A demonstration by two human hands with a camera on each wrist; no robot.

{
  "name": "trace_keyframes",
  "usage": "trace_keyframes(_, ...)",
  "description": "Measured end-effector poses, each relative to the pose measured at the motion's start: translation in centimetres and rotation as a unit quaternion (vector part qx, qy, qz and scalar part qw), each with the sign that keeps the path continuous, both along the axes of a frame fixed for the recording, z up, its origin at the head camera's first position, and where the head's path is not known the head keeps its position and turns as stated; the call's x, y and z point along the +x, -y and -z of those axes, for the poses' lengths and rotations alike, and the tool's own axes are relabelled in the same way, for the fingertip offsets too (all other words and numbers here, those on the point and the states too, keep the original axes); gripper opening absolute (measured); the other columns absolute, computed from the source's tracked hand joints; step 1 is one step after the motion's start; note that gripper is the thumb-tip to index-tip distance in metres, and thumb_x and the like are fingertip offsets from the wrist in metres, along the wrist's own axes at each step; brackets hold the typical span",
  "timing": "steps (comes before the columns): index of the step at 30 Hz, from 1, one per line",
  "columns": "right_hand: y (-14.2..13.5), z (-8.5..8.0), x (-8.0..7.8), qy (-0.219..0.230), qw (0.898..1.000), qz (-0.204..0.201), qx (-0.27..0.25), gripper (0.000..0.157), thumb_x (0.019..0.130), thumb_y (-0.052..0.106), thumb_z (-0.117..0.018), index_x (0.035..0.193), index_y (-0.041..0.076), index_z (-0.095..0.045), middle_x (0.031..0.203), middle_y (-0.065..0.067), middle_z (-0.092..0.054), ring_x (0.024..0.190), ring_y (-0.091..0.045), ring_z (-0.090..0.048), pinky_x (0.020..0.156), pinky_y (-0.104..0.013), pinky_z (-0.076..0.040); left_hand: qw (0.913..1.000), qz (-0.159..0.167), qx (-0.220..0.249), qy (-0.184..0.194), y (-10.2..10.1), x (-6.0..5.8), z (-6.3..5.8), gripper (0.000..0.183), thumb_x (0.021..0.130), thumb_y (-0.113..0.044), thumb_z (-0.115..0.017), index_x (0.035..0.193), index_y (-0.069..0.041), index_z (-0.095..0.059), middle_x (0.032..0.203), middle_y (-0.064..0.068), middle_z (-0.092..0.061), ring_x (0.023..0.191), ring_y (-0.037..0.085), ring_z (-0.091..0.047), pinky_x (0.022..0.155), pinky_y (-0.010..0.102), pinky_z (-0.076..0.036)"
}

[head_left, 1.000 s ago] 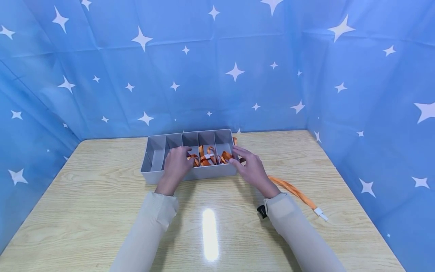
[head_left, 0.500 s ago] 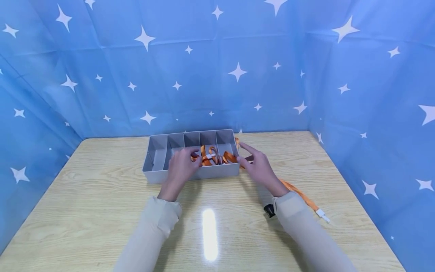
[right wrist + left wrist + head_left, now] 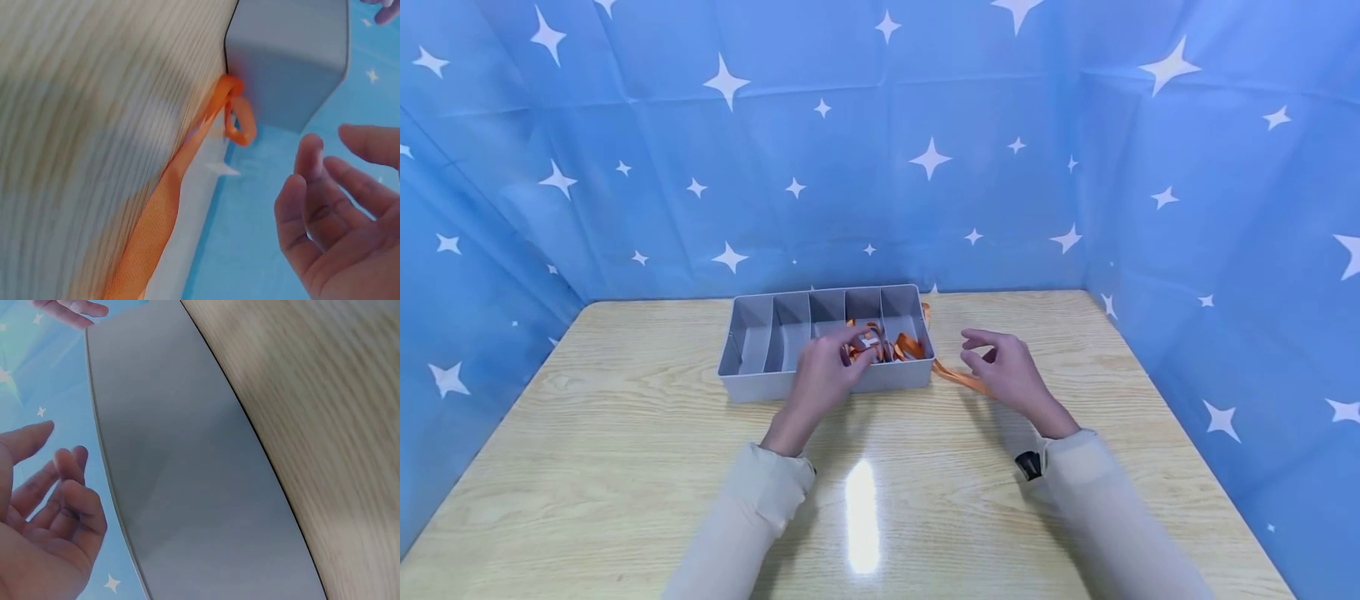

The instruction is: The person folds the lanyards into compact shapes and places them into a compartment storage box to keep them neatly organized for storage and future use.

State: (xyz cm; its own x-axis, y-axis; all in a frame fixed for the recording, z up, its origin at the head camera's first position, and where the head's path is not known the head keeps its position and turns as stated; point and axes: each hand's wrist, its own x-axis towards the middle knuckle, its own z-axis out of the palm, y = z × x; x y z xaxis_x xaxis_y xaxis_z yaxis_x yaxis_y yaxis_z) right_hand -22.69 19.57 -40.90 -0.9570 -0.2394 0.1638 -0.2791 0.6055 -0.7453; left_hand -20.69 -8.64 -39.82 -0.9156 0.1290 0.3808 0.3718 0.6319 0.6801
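A grey divided box [image 3: 827, 383] stands toward the back of the table. Orange ribbon lanyards [image 3: 910, 347] lie in its two rightmost compartments, one showing a white clip partly behind my left hand. My left hand [image 3: 829, 367] hovers over the front rim, thumb and fingers apart and loosely bent; the left wrist view shows nothing in that hand [image 3: 53, 519]. To the right of the box, my right hand [image 3: 1011, 375] is raised above the table, fingers loosely bent around nothing. Another orange lanyard [image 3: 156, 212] lies on the table along the box's right end, partly hidden by my right hand.
The wooden table [image 3: 625, 467] reaches back to a blue curtain [image 3: 850, 150] with white stars, which also hangs at both sides. The box's left compartments [image 3: 751, 342] hold nothing visible. A black object [image 3: 1028, 465] shows at my right cuff.
My right hand has moved right, away from the box's end. My left hand has shifted right along the box. The view has turned slightly, and the lanyard's white end is now hidden.
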Motion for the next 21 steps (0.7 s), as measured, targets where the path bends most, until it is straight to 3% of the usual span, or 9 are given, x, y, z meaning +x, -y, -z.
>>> trace_keyframes(8, -1.5, 0.3, 0.4, 0.015, 0.999, -0.010, 0.040, 0.037, 0.099, 0.012, -0.062, 0.134, 0.000, -0.060, 0.111, -0.017, -0.068, 0.067, -0.027, -0.062, 0.052, -0.033, -0.049, 0.9973, 0.061, 0.035, -0.023, -1.1, 0.4, 0.1, 0.033, 0.089, -0.019, -0.077, 0.120, -0.008, -0.072, 0.090, 0.000, -0.072, 0.055, 0.007, -0.050, 0.052, 0.024, -0.042)
trace_keyframes(13, -2.2, 0.8, 0.6, 0.036, 0.998, -0.027, 0.054, 0.038, 0.098, 0.010, -0.061, 0.134, -0.004, -0.059, 0.113, -0.020, -0.067, 0.071, -0.025, -0.065, 0.056, -0.034, -0.052, 0.9919, 0.100, 0.075, 0.024, -1.7, 0.8, 0.0, 0.032, 0.090, -0.018, -0.076, 0.120, -0.009, -0.072, 0.090, -0.003, -0.069, 0.055, 0.011, -0.050, 0.051, 0.024, -0.041)
trace_keyframes(21, -3.0, 1.6, 0.5, 0.071, 0.995, -0.045, 0.053, 0.040, 0.099, 0.007, -0.060, 0.136, -0.007, -0.055, 0.116, -0.024, -0.064, 0.074, -0.024, -0.067, 0.057, -0.032, -0.053, 0.9796, 0.158, 0.088, 0.087, -2.0, 1.1, 0.5, 0.030, 0.091, -0.017, -0.074, 0.119, -0.008, -0.072, 0.095, 0.000, -0.071, 0.054, 0.012, -0.048, 0.050, 0.024, -0.040)
